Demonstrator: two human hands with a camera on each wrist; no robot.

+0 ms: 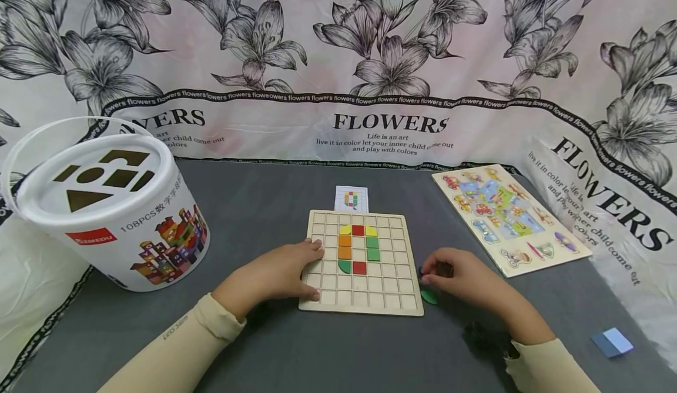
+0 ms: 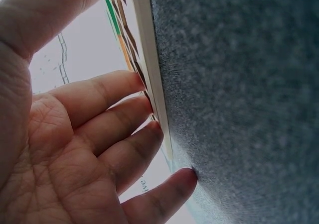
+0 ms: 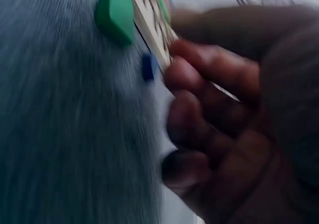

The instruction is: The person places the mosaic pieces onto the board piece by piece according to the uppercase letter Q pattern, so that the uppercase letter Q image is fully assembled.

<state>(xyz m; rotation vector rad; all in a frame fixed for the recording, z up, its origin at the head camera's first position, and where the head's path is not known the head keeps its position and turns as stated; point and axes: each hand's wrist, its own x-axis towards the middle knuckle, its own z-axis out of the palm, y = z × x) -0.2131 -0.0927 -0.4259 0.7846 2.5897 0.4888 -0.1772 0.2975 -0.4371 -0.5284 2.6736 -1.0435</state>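
In the head view a square wooden grid board [image 1: 328, 303] lies on the grey cloth, with red, yellow, orange and green pieces in some cells. My left hand [image 1: 277, 269] rests at its left edge, thumb and fingers spread over the rim; the left wrist view shows fingertips along that edge. Just off the right edge is my right hand [image 1: 457, 272], its fingers loosely bent. A green rounded piece [image 3: 115, 16] and a small blue piece [image 3: 148, 67] lie by the board, close to the right fingertips. No piece shows between those fingers.
A pattern card [image 1: 351, 198] touches the board's far edge. At the left stands a white lidded bucket [image 1: 158, 222] with shaped holes. A picture puzzle board [image 1: 510, 219] lies at the back right, and blue blocks [image 1: 612, 342] sit at the front right.
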